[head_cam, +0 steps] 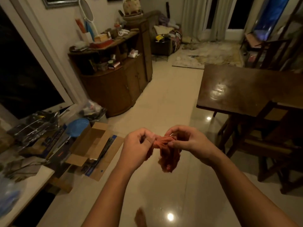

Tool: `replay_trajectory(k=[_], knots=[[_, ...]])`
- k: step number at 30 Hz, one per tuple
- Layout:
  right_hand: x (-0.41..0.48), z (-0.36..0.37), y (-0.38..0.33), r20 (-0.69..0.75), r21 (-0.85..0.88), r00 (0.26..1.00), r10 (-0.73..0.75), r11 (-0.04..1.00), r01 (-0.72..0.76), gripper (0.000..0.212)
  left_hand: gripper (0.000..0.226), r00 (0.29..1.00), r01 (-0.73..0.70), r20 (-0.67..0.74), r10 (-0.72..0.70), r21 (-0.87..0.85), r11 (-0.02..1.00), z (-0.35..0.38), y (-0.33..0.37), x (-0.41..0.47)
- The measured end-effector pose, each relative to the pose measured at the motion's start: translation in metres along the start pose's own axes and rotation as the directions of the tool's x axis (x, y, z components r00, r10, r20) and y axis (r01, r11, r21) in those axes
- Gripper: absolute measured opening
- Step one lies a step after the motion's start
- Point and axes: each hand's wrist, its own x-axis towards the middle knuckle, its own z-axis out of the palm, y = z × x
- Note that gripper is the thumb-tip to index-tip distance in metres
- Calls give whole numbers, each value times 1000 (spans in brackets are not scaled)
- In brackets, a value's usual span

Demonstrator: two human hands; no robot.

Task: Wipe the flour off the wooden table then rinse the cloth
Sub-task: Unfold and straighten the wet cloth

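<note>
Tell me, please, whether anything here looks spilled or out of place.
A pale smeared patch on the wooden table, near its left edge, stands out; flour or glare, unclear. The left hand and right hand hold the cloth away from it.

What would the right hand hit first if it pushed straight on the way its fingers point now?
The right hand points toward the person's left, so beyond the orange cloth it grips it would likely meet the left hand, seemingly at similar depth.

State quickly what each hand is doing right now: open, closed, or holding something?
Left hand: closed, gripping one end of the orange cloth.
Right hand: closed, pinching the same cloth's other side.
</note>
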Motion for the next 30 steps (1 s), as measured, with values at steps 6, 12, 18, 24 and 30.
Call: replay_trajectory(k=[6,12,18,24,30], knots=[[101,-32,-16,-111,-11,991,70,997,-72,58,42,927,173,362,-100,-174,970,-20,-8,136],[177,-84,-13,-232,-35,960,157,985,-170,38,32,958,137,279,-67,-238,962,-25,-15,264],[255,-147,12,-261,-213,949,175,949,-234,15,44,933,76,359,-36,-99,992,-2,-24,377],[358,-212,38,-383,-148,922,56,981,-121,31,56,842,2,527,-113,208,978,46,-27,485],[454,-285,54,-377,-69,924,70,992,-103,19,20,883,-117,462,-83,387,915,90,-24,588]])
